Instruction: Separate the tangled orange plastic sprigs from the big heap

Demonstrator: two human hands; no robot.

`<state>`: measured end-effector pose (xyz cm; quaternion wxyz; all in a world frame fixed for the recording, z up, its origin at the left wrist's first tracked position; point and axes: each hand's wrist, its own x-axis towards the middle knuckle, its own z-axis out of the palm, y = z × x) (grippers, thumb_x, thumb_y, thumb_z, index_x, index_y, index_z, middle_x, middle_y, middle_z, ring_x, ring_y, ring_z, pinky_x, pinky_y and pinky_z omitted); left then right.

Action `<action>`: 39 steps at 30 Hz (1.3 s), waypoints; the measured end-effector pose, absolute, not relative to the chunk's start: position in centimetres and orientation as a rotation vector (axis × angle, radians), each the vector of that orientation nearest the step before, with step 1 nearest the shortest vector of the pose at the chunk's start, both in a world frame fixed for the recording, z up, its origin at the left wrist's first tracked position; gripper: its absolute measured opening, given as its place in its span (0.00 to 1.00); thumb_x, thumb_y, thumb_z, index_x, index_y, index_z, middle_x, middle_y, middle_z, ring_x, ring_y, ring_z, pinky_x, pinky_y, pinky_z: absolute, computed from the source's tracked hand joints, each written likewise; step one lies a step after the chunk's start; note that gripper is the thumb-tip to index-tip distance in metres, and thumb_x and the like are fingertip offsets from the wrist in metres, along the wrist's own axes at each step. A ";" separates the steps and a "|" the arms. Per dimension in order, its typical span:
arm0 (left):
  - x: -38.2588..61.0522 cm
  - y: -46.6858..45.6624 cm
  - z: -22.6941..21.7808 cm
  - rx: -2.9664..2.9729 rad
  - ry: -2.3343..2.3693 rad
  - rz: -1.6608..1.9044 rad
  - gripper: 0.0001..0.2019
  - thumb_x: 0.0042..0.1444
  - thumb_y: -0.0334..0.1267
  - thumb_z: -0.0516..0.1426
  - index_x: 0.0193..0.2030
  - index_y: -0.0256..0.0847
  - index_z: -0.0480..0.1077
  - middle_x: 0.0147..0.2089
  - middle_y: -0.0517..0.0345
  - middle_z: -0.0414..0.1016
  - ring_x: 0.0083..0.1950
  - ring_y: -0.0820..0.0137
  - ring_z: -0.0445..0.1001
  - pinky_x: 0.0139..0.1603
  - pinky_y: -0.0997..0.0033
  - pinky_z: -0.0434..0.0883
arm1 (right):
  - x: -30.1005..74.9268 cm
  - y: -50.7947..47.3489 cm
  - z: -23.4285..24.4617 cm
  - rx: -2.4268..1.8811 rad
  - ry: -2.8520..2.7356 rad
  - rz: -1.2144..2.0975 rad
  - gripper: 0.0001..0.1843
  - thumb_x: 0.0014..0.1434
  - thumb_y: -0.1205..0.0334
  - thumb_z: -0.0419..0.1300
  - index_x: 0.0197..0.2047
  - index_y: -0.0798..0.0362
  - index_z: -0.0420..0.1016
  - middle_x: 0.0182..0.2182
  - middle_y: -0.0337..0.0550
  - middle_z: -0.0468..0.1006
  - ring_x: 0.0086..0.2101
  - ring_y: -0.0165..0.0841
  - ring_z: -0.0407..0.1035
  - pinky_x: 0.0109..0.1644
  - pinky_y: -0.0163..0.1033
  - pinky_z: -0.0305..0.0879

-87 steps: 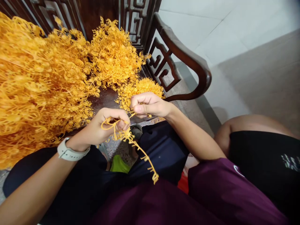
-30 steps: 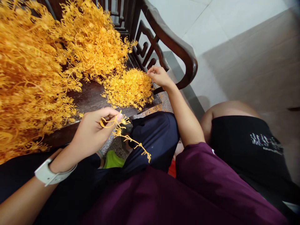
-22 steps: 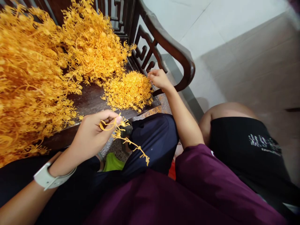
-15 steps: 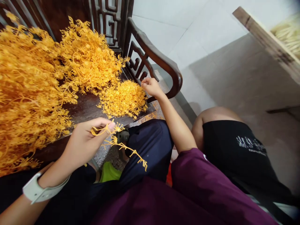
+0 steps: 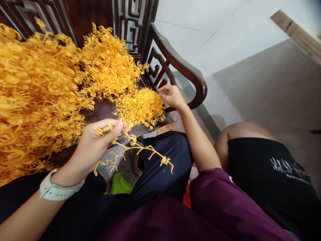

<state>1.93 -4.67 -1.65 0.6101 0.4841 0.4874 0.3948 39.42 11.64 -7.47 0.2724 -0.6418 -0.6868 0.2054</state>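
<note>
My left hand (image 5: 96, 142) is closed on a thin orange plastic sprig (image 5: 140, 152) whose bare branches hang over my lap. My right hand (image 5: 172, 96) reaches out to the small heap of orange plastic bits (image 5: 141, 107) on the dark wooden bench seat (image 5: 100, 112). Its fingertips are pinched together at the heap's right edge; what they hold, if anything, is too small to make out. A white watch sits on my left wrist.
A large mass of orange plastic sprigs (image 5: 37, 93) fills the bench at left. The carved wooden armrest (image 5: 180, 67) curves just beyond my right hand. My legs in dark shorts lie below, with a green object (image 5: 120, 184) between them. Pale floor tiles lie at right.
My right hand left the sprig and went out to the small heap, where it stays. My left hand has turned the sprig, so more of its branches spread out below.
</note>
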 end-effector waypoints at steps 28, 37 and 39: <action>1.8 -3.4 -1.7 1.172 1.039 1.002 0.10 0.73 0.48 0.63 0.44 0.45 0.79 0.43 0.55 0.82 0.45 0.64 0.79 0.50 0.65 0.77 | 23.0 1.5 -1.3 -0.758 -1.547 1.622 0.22 0.65 0.42 0.76 0.37 0.51 0.78 0.28 0.36 0.77 0.28 0.28 0.65 0.34 0.37 0.63; 1.0 -3.3 -0.3 1.403 0.955 0.783 0.21 0.72 0.50 0.63 0.28 0.44 0.75 0.26 0.59 0.72 0.29 0.67 0.69 0.35 0.64 0.69 | 22.7 0.9 -2.1 -0.469 -1.641 1.917 0.19 0.77 0.47 0.65 0.41 0.54 0.74 0.34 0.41 0.80 0.29 0.27 0.67 0.33 0.35 0.63; 0.7 -3.3 -0.2 1.444 0.938 0.750 0.22 0.72 0.51 0.63 0.27 0.44 0.75 0.24 0.60 0.69 0.27 0.68 0.66 0.33 0.65 0.66 | 22.9 1.0 -2.1 -0.414 -1.695 1.930 0.18 0.79 0.49 0.63 0.41 0.54 0.73 0.33 0.40 0.78 0.30 0.27 0.66 0.34 0.34 0.62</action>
